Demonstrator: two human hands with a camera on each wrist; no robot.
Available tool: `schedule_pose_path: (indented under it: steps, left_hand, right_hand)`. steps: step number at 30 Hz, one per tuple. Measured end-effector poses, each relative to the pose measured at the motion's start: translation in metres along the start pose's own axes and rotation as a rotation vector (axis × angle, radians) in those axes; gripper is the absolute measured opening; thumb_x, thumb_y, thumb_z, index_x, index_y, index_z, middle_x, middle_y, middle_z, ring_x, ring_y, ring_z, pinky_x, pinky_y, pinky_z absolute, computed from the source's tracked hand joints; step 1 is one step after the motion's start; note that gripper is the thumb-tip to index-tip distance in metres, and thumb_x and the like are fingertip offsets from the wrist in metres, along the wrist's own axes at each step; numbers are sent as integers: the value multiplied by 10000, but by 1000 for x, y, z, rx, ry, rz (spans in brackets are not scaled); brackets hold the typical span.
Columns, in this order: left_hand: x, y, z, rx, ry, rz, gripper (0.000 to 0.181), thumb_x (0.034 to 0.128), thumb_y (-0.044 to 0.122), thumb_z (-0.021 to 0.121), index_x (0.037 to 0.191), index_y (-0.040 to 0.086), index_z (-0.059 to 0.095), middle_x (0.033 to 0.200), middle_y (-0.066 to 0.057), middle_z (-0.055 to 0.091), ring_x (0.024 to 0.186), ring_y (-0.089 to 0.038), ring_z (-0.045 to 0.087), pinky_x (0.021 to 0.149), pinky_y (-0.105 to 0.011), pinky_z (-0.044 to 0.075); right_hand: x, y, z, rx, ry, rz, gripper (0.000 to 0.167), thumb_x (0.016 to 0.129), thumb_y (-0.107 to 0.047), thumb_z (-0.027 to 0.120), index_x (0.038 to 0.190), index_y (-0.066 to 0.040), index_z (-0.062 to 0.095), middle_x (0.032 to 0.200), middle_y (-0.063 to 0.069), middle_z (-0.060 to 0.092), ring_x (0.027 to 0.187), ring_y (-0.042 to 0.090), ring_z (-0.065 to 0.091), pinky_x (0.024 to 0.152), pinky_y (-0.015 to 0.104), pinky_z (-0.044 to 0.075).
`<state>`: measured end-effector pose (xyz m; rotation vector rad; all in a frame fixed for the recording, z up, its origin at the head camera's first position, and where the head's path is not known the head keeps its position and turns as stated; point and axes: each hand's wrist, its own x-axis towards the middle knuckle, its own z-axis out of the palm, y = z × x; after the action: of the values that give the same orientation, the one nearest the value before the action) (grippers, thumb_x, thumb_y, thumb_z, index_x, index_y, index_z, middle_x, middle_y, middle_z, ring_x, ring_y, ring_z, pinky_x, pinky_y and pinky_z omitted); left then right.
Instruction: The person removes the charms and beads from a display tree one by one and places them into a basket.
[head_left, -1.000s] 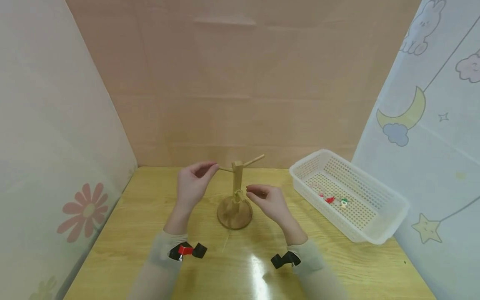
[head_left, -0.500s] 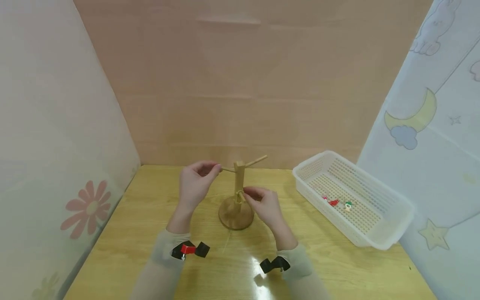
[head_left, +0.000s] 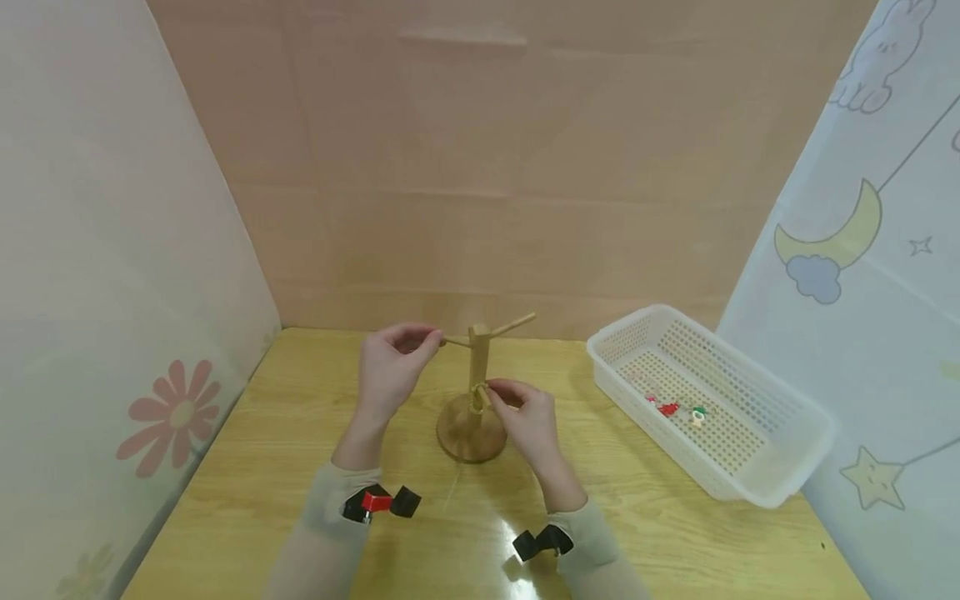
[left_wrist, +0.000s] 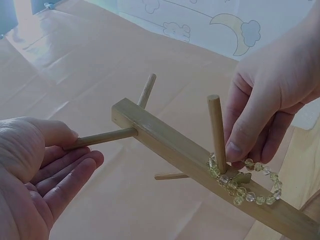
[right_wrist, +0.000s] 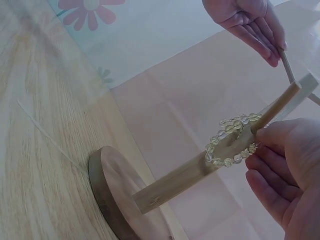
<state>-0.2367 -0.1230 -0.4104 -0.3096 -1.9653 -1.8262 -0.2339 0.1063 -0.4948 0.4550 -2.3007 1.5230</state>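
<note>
A wooden peg stand with a square post and a round base stands upright on the table. My left hand pinches the end of an upper peg between thumb and fingers. Lower down, a bracelet of clear and pale yellow beads loops around a lower peg, lying against the post. At the root of that peg, my right hand pinches the bracelet with thumb and fingertips. The right fingertips are partly hidden behind the peg in the left wrist view.
To the right stands a white perforated basket with several small items inside, among them a red one and a green and white one. A brown backdrop and printed side panels surround the table.
The right hand has moved left from beside the stand and now touches the bracelet at the lower peg. The left hand keeps its hold on the upper peg.
</note>
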Motion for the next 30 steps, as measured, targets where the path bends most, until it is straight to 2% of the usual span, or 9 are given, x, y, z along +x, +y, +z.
schedule_pose_path:
  steps: [6, 11, 13, 18, 20, 30]
  left_hand:
    - [0, 2, 0, 11, 7, 4, 111, 953, 93, 837, 993, -10, 823, 908, -128, 805, 806, -261, 773, 712, -227, 610]
    - [-1, 2, 0, -7, 1, -10, 134, 956, 117, 841, 997, -10, 823, 914, -124, 807, 848, -374, 776, 725, -240, 619]
    - [-1, 2, 0, -7, 0, -11, 137, 956, 123, 841, 999, -6, 824, 915, -121, 807, 851, -376, 775, 727, -244, 620]
    - [-3, 1, 1, -27, -2, -24, 141, 958, 120, 839, 1003, -12, 819, 923, -133, 804, 809, -188, 775, 743, -253, 626]
    - [-3, 1, 1, -42, -1, -25, 136, 957, 105, 836, 1003, -21, 816, 927, -144, 803, 802, -150, 771, 747, -259, 630]
    - [-3, 2, 2, -24, 9, -14, 138, 960, 115, 834, 1005, -14, 820, 929, -134, 808, 796, -132, 770, 736, -237, 621]
  right_hand:
    - [1, -3, -2, 4, 4, -13, 97, 942, -2, 810, 1031, -33, 833, 986, 63, 815, 860, 203, 778, 757, 257, 633]
    - [0, -7, -6, 7, -14, 9, 98, 940, -11, 818, 1026, -54, 838, 982, 45, 815, 865, 193, 775, 742, 256, 633]
    - [-1, -8, -8, 11, -19, 14, 92, 944, -21, 820, 1025, -59, 839, 986, 40, 815, 867, 193, 775, 740, 259, 635]
    - [-2, -11, -11, 12, -36, 21, 76, 952, -57, 827, 1025, -75, 840, 991, 22, 814, 873, 177, 772, 750, 258, 634]
    - [-2, -12, -12, 11, -43, 19, 73, 954, -62, 827, 1025, -72, 838, 991, 22, 813, 875, 179, 772, 755, 259, 634]
    - [-1, -18, -21, 18, -100, 14, 95, 964, -93, 826, 1055, -66, 831, 999, 31, 812, 889, 178, 770, 799, 270, 634]
